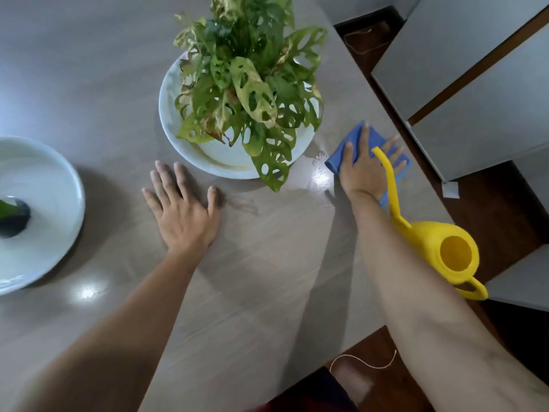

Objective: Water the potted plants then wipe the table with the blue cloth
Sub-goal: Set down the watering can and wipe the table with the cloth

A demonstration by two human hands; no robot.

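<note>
A leafy green potted plant (246, 84) stands on a white round dish (219, 162) at the middle of the grey table (267, 278). My right hand (365, 171) presses flat, fingers spread, on the folded blue cloth (344, 156) to the right of the dish, near the table's right edge. My left hand (184, 209) lies flat and open on the table, just below-left of the dish. A yellow watering can (445, 254) stands at the right edge beside my right forearm, its long spout (389, 179) crossing over the cloth. A second white dish (44, 209) with a dark pot sits at the far left.
Small wet patches glisten on the table (318, 162) between the plant dish and the cloth. Grey cabinets or chairs (475, 84) stand close to the table's right edge over a dark wooden floor (493, 203). A thin cord (365, 362) lies on the floor below.
</note>
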